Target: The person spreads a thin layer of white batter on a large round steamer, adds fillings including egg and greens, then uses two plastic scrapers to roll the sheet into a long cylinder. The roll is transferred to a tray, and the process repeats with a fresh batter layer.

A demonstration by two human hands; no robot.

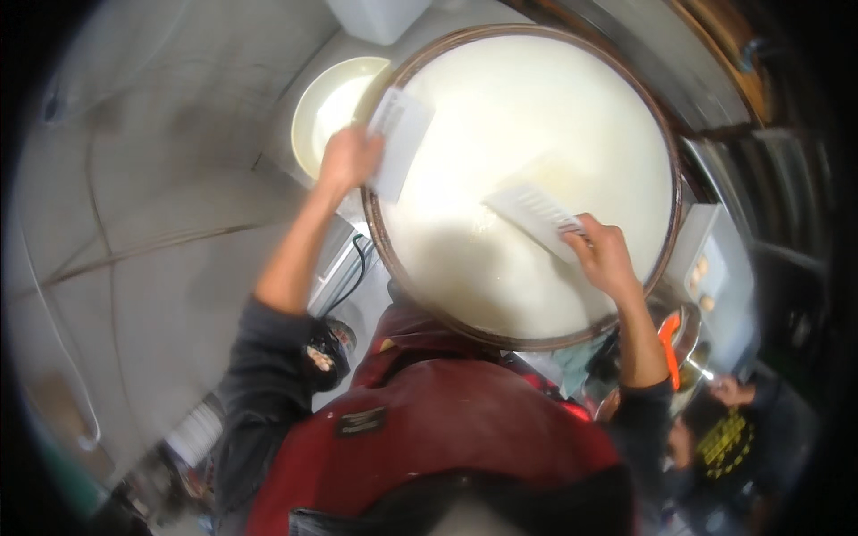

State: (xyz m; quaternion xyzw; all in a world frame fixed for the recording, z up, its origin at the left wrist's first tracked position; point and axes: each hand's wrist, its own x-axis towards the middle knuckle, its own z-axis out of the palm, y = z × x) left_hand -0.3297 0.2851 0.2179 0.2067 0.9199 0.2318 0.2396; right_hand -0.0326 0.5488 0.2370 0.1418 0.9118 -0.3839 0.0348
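Observation:
A big round dark-rimmed vessel full of white liquid or batter stands before me. My left hand grips a flat white plastic scraper, held upon or above the vessel's left rim. My right hand is closed on another white scraper with slots, over the right half of the white surface. Slightly yellowish traces show near this scraper's far edge. Just left of the vessel, beside my left hand, sits a pale round bowl with whitish contents.
A white bin holding several egg-like items stands right of the vessel. Below it are a metal pan with an orange-handled tool and another person's hand. A white container is at the top. A dark bag lies beneath my left arm.

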